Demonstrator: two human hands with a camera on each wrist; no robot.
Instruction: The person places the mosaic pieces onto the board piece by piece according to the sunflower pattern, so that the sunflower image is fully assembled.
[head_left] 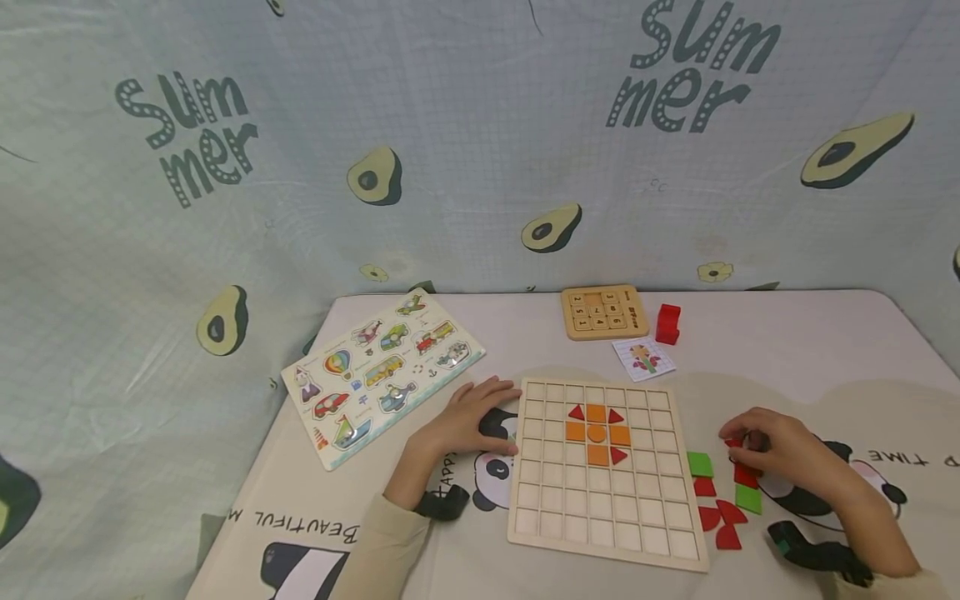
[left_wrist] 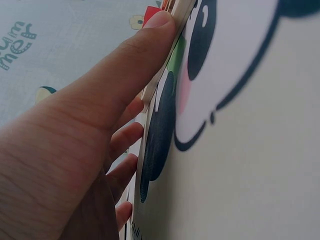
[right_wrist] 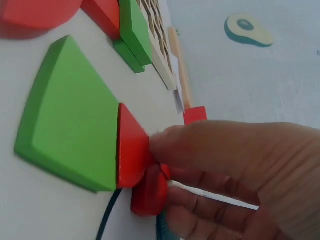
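Observation:
My left hand (head_left: 468, 418) touches the left edge of a square wooden grid board (head_left: 555, 533), thumb and fingers spread along its rim. Near the board's top middle lie orange squares (head_left: 597, 455), an orange disc (head_left: 596, 433) and several red triangles (head_left: 618, 455). To the right of the board, my right hand (head_left: 783, 454) pinches a red piece (right_wrist: 150, 195) between thumb and fingers, its shape partly hidden. Close below the hand are another red piece (head_left: 746, 475) and a green piece (right_wrist: 70, 120).
Beside the board's right edge lie a green square (head_left: 700, 464) and red quarter-round pieces (head_left: 728, 537). Behind it are a flower pattern card (head_left: 643, 358), a wooden number puzzle (head_left: 604, 312) and a red block (head_left: 667, 323). A vehicle picture board (head_left: 382, 375) lies at the left.

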